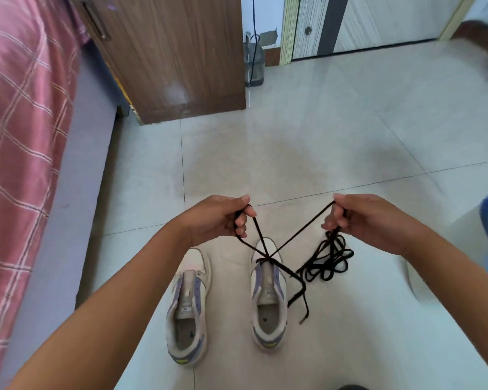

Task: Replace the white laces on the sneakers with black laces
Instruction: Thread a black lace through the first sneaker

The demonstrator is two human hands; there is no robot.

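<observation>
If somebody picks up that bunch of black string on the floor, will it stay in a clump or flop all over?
Probably flop. The spare black lace lies in loose, tangled loops on the floor, so it looks soft, not stiff. It is thin, so likely very light. Lifted by one loop, the tangle might hang together at first, then slip loose and dangle.

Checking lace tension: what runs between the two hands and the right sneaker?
In the head view, two taut strands of black lace run from left hand and right hand down to the right sneaker, crossing above it.
</observation>
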